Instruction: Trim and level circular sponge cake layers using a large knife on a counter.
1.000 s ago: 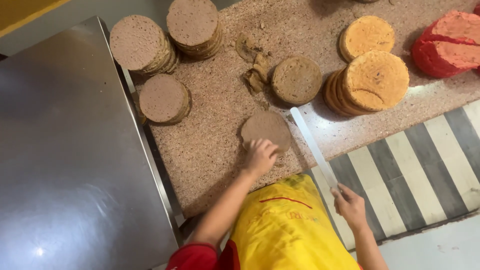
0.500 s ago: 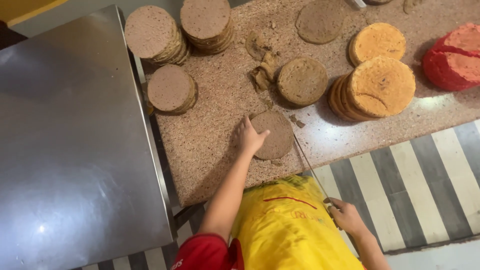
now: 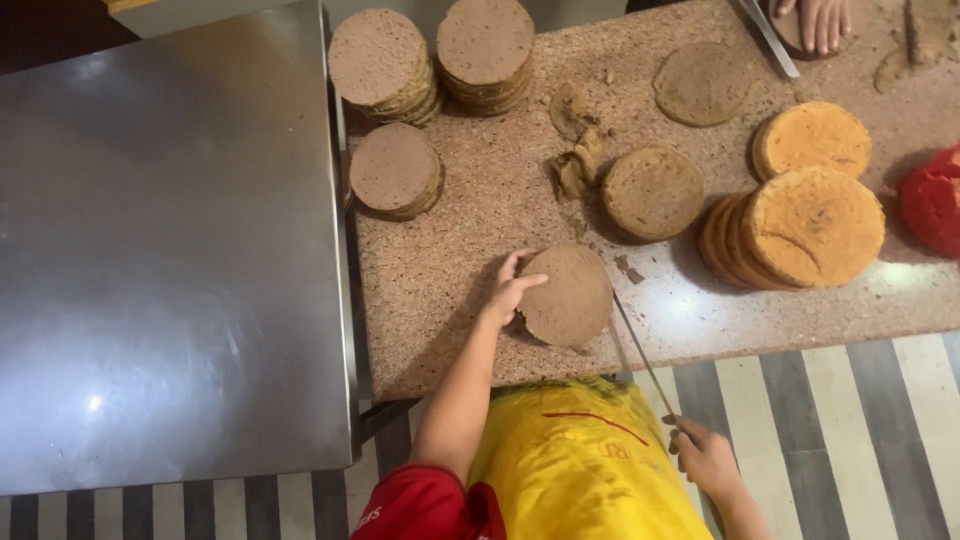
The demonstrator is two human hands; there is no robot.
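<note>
A flat round brown cake layer (image 3: 568,295) lies on the speckled stone worktop (image 3: 450,270) near its front edge, just ahead of the person's yellow apron (image 3: 580,460). The left hand (image 3: 508,290) rests on the layer's left rim, fingers spread narrowly and curled over the edge, touching it rather than lifting it as far as can be seen. The right hand (image 3: 705,455) sits lower and to the right, off the worktop, closed around the handle of a long thin metal knife (image 3: 640,355) whose blade runs up and to the left, its tip reaching the layer's right side; so the blade's long axis points diagonally at the layer, and the left hand is far the nearer of the two to it. Beyond the layer lie a thicker brown round cake (image 3: 652,192) and some torn brown crumbs and scraps (image 3: 575,150). Further left stand three stacks of thin brown cake rounds (image 3: 395,170), close to the edge of a large stainless steel surface (image 3: 170,250). To the right are stacked orange round cakes (image 3: 800,225) and part of a red cake (image 3: 932,200). At the top, another person's hand (image 3: 820,20) rests on a brown round beside a second knife
</note>
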